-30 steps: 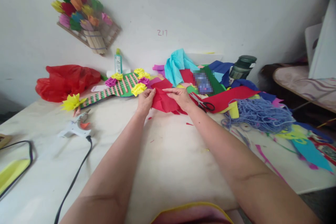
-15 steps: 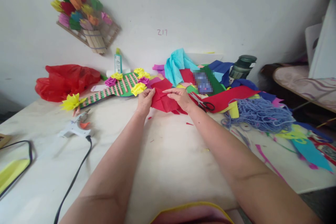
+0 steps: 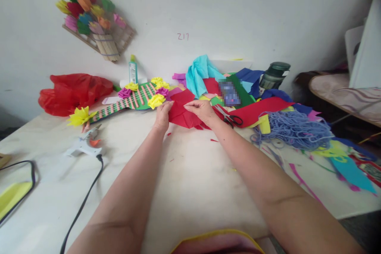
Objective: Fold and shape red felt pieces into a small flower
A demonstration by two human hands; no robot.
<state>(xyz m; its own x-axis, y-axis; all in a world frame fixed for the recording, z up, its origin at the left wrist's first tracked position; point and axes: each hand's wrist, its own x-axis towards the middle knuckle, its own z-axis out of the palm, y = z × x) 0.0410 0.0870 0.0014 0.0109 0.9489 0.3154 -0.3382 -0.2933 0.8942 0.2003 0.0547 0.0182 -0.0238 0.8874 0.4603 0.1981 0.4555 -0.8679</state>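
My left hand [image 3: 163,113] is closed on the left edge of some red crepe paper [image 3: 182,115], thumb on top. From the right, my right hand [image 3: 202,110] pinches the same paper with thumb and fingertips together. More red pieces lie under and behind it, and where one piece ends is hard to make out. Close to my right wrist are black-handled scissors [image 3: 231,119]. Left of my hands lies a green guitar-shaped craft [image 3: 139,99] with pink strips and yellow and purple paper flowers.
A white glue gun [image 3: 85,146] with a black cord rests at the left, near a red plastic bag [image 3: 71,94]. Blue yarn [image 3: 297,129], a phone [image 3: 229,93], a dark jar [image 3: 275,75] and coloured paper crowd the right. A glue bottle [image 3: 133,69] stands by the wall.
My right fingers have drawn together into a pinch on the red paper. My left hand keeps its hold, and the view has shifted very slightly.
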